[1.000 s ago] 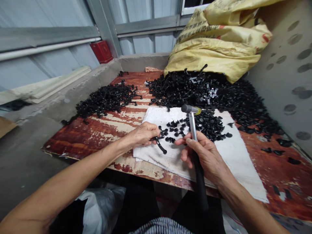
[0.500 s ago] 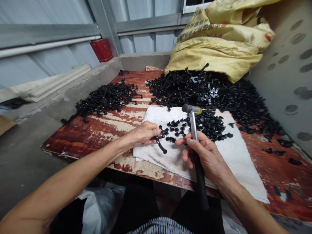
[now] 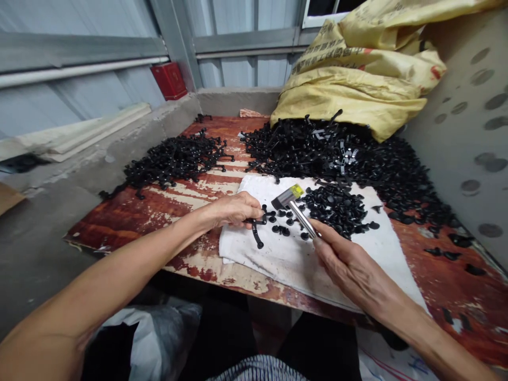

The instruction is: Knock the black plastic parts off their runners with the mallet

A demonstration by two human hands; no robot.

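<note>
My left hand [image 3: 240, 210] pinches a small black branched bracket [image 3: 257, 233] over the left part of a folded white cloth [image 3: 246, 254]. In my right hand [image 3: 341, 254] is a hammer [image 3: 296, 203] with a metal shaft and a grey and yellow head, gripped below the head. That head hangs just right of and above the bracket, apart from it. Beneath and beside the hammer, several small round black pads [image 3: 281, 229] lie loose on the cloth. A denser heap of black pads [image 3: 337, 209] sits to their right.
A yellow woven sack [image 3: 353, 90] spills a large pile of black parts [image 3: 301, 148] at the back. Another pile of black brackets [image 3: 178, 159] lies on the left of the worn red board [image 3: 130, 227]. A red box [image 3: 169, 80] stands in the back corner.
The hammer has swung from upright to tilted left, its head now lower and nearer the bracket. My right hand has closed around it. My left hand stays almost in place with the bracket.
</note>
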